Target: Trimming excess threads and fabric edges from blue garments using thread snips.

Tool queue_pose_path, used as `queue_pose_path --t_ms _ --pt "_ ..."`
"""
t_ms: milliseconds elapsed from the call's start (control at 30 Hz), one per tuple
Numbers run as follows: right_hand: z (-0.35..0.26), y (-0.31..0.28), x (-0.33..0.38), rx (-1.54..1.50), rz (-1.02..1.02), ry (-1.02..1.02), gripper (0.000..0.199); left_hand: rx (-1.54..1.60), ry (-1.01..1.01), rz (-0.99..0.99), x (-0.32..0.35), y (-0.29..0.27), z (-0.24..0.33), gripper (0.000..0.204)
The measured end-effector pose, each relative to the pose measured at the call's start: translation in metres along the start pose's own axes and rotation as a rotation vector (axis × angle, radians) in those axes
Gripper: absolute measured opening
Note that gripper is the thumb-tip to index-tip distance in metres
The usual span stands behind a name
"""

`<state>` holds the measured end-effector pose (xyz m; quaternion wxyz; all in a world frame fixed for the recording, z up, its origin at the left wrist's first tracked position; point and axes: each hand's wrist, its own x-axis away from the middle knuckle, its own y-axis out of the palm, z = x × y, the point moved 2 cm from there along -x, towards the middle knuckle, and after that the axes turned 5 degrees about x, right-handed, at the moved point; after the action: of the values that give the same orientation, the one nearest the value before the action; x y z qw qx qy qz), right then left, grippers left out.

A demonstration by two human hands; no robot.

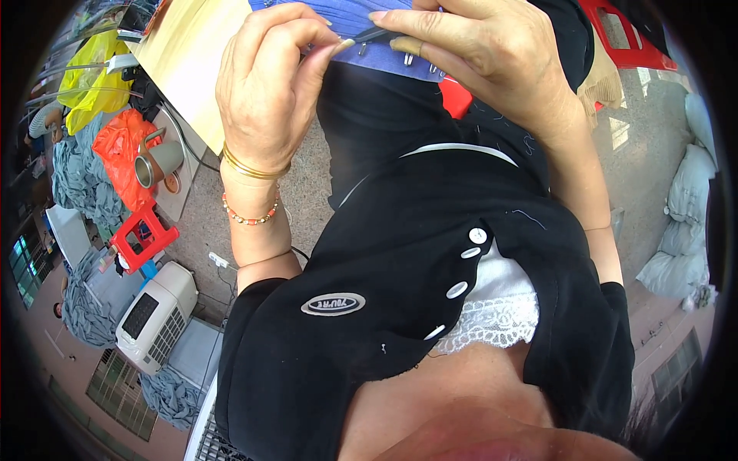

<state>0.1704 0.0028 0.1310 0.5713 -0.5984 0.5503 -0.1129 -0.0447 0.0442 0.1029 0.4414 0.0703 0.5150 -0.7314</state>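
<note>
The blue knitted fabric piece point(346, 19) lies at the near edge of the pale wooden tabletop point(192, 54), held between both hands. The left hand point(269, 84) is curled nearly closed, thumb and forefinger pinching the fabric's lower edge; its wrist, wearing gold bangles point(254, 167) and a coral bead bracelet point(250, 217), bends upward. The right hand point(477, 54) is partly closed, its fingers pressing a thin dark tool point(377, 34) against the fabric, forearm angled down to the right. A grey metal mug point(157, 160) stands left of the tabletop.
</note>
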Motion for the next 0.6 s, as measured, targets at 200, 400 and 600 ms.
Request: queue_pose_path --t_ms 200,400,600 --pt "0.015 -0.004 0.007 -0.246 0.053 0.122 0.023 -0.030 0.036 -0.009 -0.002 -0.004 0.004 0.017" --pt "0.038 -0.001 0.031 -0.318 0.109 0.156 0.027 0.172 0.009 -0.405 -0.009 -0.010 0.021 0.022" --pt "0.044 0.004 0.053 -0.342 0.107 0.242 0.031 -0.086 0.007 0.095 -0.014 0.003 0.018 0.034"
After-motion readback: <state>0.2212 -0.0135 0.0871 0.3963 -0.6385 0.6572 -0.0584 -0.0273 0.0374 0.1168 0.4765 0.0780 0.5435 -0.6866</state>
